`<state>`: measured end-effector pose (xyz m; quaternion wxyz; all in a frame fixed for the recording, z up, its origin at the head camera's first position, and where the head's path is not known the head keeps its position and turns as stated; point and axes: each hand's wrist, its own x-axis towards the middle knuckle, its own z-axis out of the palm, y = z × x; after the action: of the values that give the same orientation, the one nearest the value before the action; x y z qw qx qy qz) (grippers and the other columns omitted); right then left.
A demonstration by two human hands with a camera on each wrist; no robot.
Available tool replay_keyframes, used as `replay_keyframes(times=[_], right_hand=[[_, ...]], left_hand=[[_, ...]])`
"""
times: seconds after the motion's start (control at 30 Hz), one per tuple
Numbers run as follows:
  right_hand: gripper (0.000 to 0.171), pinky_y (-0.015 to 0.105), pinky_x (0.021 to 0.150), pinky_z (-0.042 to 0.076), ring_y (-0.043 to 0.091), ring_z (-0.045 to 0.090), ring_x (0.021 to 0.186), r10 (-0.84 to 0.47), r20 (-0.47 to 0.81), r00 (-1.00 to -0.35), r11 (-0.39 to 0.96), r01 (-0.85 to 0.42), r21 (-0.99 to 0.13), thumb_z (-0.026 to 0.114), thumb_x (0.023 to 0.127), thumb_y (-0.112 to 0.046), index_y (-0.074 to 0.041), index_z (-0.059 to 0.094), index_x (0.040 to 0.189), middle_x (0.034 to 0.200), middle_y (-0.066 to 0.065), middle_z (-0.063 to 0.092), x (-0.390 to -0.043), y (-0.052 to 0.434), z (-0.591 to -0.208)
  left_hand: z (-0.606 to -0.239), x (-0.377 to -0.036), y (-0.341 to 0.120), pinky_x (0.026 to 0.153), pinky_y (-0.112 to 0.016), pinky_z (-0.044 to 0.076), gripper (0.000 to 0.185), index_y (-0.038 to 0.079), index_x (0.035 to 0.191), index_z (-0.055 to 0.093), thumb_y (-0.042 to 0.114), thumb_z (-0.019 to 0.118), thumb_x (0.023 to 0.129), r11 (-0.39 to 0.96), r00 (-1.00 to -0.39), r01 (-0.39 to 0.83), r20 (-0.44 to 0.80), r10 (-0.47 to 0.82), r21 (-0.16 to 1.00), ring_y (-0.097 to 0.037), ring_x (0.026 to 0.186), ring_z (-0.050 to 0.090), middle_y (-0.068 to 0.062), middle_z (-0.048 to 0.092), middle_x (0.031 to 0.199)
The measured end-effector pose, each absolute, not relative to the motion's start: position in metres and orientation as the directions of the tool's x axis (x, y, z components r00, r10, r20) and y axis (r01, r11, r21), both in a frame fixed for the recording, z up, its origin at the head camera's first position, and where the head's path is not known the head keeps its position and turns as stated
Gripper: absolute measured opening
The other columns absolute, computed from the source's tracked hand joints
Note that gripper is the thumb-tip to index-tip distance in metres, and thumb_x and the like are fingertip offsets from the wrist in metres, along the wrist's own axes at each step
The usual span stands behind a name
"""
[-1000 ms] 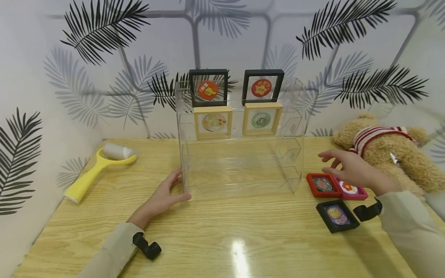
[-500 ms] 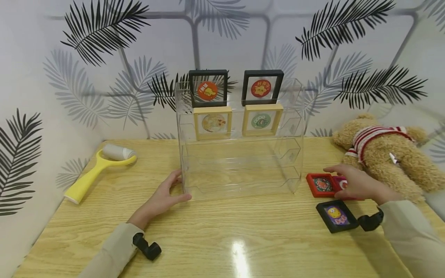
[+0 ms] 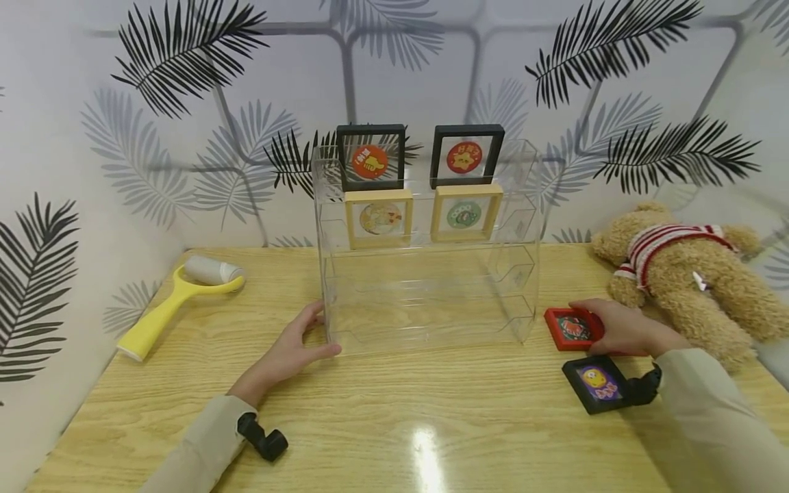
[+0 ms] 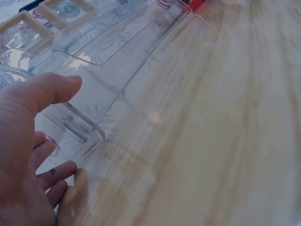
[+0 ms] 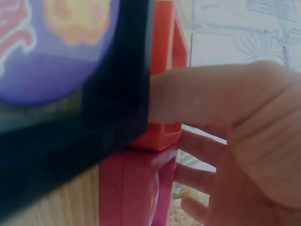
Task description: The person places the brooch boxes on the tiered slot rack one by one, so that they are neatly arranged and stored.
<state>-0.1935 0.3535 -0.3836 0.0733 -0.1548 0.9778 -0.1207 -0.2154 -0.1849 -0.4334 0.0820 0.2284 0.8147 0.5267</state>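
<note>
Lint roller point(image 3: 179, 298) lay well left of the clear acrylic rack point(image 3: 425, 274). Left hand point(image 3: 288, 350) rested at the rack's front-left corner, fingers relaxed against the wall. Just right of the rack sat the red frame point(image 3: 572, 329); right hand point(image 3: 619, 327) covered the pink frame point(image 5: 136, 188) beside it, fingers curled round it. Black frame point(image 3: 596, 382) lay nearer, teddy bear point(image 3: 684, 267) farther right.

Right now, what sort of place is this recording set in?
Probably a staged tabletop set, not a lived-in room: a wooden table boxed in by leaf-print walls, with a clear rack of framed badges and a teddy.
</note>
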Motion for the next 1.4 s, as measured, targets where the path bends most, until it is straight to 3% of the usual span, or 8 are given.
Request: replay_keyframes(times=[0.33, 0.5, 0.6, 0.7, 0.9, 1.03, 1.17, 1.4], right_hand=[[0.08, 0.059, 0.073, 0.029, 0.043, 0.043, 0.105, -0.246, 0.044, -0.968, 0.934, -0.249, -0.257, 0.082, 0.062, -0.022, 0.003, 0.043, 0.127, 0.115, 0.027, 0.046, -0.191, 0.333, -0.379], [0.083, 0.05, 0.075, 0.04, 0.037, 0.046, 0.094, -0.26, 0.191, -0.946, 0.892, -0.311, -0.328, 0.083, 0.063, -0.013, 0.01, 0.038, 0.129, 0.109, 0.029, 0.043, -0.186, 0.333, -0.369], [0.081, 0.03, 0.062, 0.049, 0.021, 0.054, 0.082, -0.259, 0.289, -0.922, 0.833, -0.365, -0.416, 0.085, 0.062, -0.011, 0.01, 0.041, 0.127, 0.102, 0.024, 0.049, -0.182, 0.332, -0.366], [0.078, 0.019, 0.055, 0.048, 0.003, 0.058, 0.071, -0.243, 0.325, -0.914, 0.745, -0.39, -0.541, 0.083, 0.064, -0.008, 0.006, 0.041, 0.128, 0.095, 0.015, 0.057, -0.176, 0.33, -0.362], [0.08, 0.018, 0.061, 0.051, -0.003, 0.062, 0.079, -0.251, 0.301, -0.92, 0.619, -0.392, -0.681, 0.078, 0.067, 0.002, -0.001, 0.037, 0.135, 0.096, -0.017, 0.061, -0.163, 0.331, -0.357], [0.081, 0.024, 0.062, 0.053, 0.001, 0.063, 0.084, -0.297, 0.257, -0.919, 0.529, -0.383, -0.757, 0.075, 0.068, 0.007, -0.007, 0.036, 0.138, 0.1, -0.018, 0.062, -0.155, 0.33, -0.353], [0.062, 0.029, 0.057, 0.054, 0.007, 0.065, 0.082, -0.358, 0.245, -0.901, 0.41, -0.387, -0.826, 0.066, 0.077, 0.01, -0.007, 0.041, 0.131, 0.099, -0.011, 0.066, -0.151, 0.322, -0.35], [0.022, 0.028, 0.046, 0.048, 0.01, 0.06, 0.058, -0.462, 0.353, -0.814, 0.246, -0.5, -0.83, 0.047, 0.089, 0.013, 0.002, 0.046, 0.108, 0.081, -0.004, 0.065, -0.154, 0.289, -0.349]], left_hand=[[-0.432, -0.215, -0.188, 0.105, -0.057, 0.024, 0.076, 0.02, 0.143, 0.027, 0.024, 0.071, 0.081, 0.354, -0.889, 0.278, 0.1, 0.447, 0.893, -0.034, 0.128, 0.037, -0.015, 0.043, 0.136], [-0.435, -0.217, -0.183, 0.106, -0.057, 0.023, 0.076, 0.021, 0.143, 0.027, 0.024, 0.071, 0.081, 0.346, -0.886, 0.281, 0.104, 0.452, 0.895, -0.034, 0.128, 0.037, -0.015, 0.042, 0.137], [-0.436, -0.217, -0.184, 0.105, -0.058, 0.024, 0.076, 0.023, 0.144, 0.026, 0.024, 0.071, 0.081, 0.349, -0.887, 0.277, 0.099, 0.451, 0.895, -0.034, 0.127, 0.037, -0.014, 0.042, 0.137], [-0.437, -0.218, -0.186, 0.105, -0.059, 0.023, 0.077, 0.023, 0.144, 0.026, 0.025, 0.071, 0.081, 0.354, -0.888, 0.275, 0.095, 0.45, 0.894, -0.033, 0.128, 0.037, -0.013, 0.041, 0.137], [-0.437, -0.218, -0.187, 0.105, -0.059, 0.022, 0.078, 0.022, 0.144, 0.025, 0.026, 0.071, 0.081, 0.362, -0.886, 0.283, 0.098, 0.452, 0.888, -0.034, 0.127, 0.037, -0.014, 0.042, 0.137], [-0.436, -0.218, -0.187, 0.105, -0.059, 0.022, 0.077, 0.023, 0.144, 0.025, 0.025, 0.071, 0.081, 0.359, -0.885, 0.288, 0.105, 0.453, 0.888, -0.034, 0.127, 0.038, -0.014, 0.043, 0.136], [-0.436, -0.218, -0.187, 0.105, -0.059, 0.022, 0.077, 0.023, 0.144, 0.026, 0.025, 0.071, 0.082, 0.358, -0.886, 0.285, 0.102, 0.452, 0.889, -0.033, 0.127, 0.038, -0.013, 0.043, 0.136], [-0.436, -0.217, -0.186, 0.105, -0.059, 0.021, 0.077, 0.022, 0.144, 0.025, 0.026, 0.07, 0.081, 0.366, -0.89, 0.272, 0.087, 0.448, 0.89, -0.034, 0.128, 0.036, -0.014, 0.043, 0.136]])
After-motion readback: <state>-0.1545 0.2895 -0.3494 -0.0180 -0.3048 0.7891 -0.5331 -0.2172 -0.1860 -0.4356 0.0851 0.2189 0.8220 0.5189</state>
